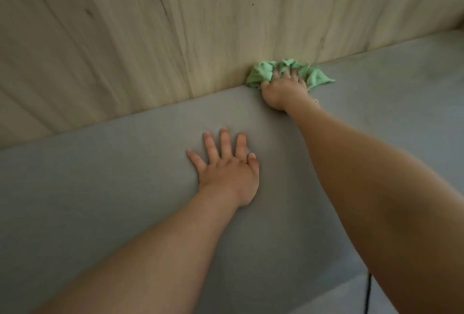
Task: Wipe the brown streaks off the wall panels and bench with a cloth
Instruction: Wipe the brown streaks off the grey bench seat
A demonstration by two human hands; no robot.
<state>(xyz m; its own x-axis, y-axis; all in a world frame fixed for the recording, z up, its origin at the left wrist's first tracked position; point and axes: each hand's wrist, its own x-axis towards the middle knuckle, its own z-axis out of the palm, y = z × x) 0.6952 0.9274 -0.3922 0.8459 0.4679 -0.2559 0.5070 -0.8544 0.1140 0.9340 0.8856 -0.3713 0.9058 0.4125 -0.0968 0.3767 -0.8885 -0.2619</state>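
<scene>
A crumpled green cloth lies where the grey bench meets the pale wood-grain wall panels. My right hand grips the cloth with curled fingers and holds it against the foot of the wall. My left hand lies flat on the bench seat with its fingers spread, well in front of the wall. Dark grain lines and a small dark dot mark the panels; no brown streak stands out clearly in this blurred view.
The bench runs left to right and its front edge shows at the bottom right. A thin black cable hangs below that edge. At the far right the wall turns a corner.
</scene>
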